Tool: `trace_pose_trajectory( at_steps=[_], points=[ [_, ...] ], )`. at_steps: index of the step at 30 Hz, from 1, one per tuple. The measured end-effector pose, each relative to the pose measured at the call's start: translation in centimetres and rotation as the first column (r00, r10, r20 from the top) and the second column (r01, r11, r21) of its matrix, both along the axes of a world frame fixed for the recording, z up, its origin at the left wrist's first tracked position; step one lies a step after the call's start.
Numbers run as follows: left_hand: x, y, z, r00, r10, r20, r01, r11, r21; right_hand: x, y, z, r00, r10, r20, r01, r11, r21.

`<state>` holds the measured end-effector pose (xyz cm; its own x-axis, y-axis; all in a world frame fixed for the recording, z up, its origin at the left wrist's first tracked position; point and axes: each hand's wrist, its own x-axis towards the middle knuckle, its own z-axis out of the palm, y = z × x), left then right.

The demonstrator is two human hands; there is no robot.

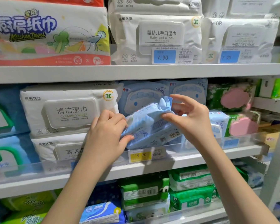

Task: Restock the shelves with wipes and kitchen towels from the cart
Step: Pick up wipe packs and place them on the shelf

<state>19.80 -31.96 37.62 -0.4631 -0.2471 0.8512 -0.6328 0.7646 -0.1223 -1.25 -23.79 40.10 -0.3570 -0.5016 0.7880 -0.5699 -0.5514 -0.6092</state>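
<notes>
Our left hand point(107, 135) grips the lower left end of a light blue wipes pack point(152, 125), thumb beneath and fingers curled over its edge. Our right hand point(189, 120) pinches the pack's crumpled upper end between thumb and forefinger, the other fingers spread loose. We hold the pack tilted, barcode side toward us, just above the front lip of the middle shelf point(192, 159), over a yellow price tag point(140, 155). Left of it stand white cleaning wipes packs point(71, 110). Behind it are matching blue packs point(141, 96), and to the right green packs with pink lids point(236, 97). On the shelf above sit a kitchen towel pack point(47, 33) and baby wet wipes point(160, 36).
</notes>
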Motion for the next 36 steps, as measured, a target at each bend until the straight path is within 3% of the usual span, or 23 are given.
trace_pose_trajectory(
  at_steps=[3,8,23,29,36],
  points=[
    [0.0,0.0,0.0,1.000,-0.003,0.002,0.003,1.000,0.000,-0.4,-0.3,0.2,0.996,0.022,-0.089,-0.012,0.995,0.103],
    [0.1,0.0,-0.2,1.000,-0.008,0.009,0.008,1.000,0.001,-1.1,-0.5,0.2,0.974,0.065,-0.218,0.043,0.887,0.460],
    [0.0,0.0,-0.1,1.000,0.015,-0.001,-0.015,1.000,0.008,-0.6,0.1,2.0,0.940,-0.033,-0.340,0.137,0.948,0.289],
    [-0.1,0.0,-0.2,0.999,0.033,0.010,-0.033,0.999,0.003,-0.5,-0.3,2.0,0.921,0.132,-0.366,0.033,0.910,0.412],
    [-0.1,0.3,-0.3,0.999,0.035,-0.003,-0.035,0.999,0.036,-0.6,0.0,2.3,0.891,0.068,-0.448,0.119,0.919,0.375]
  ],
)
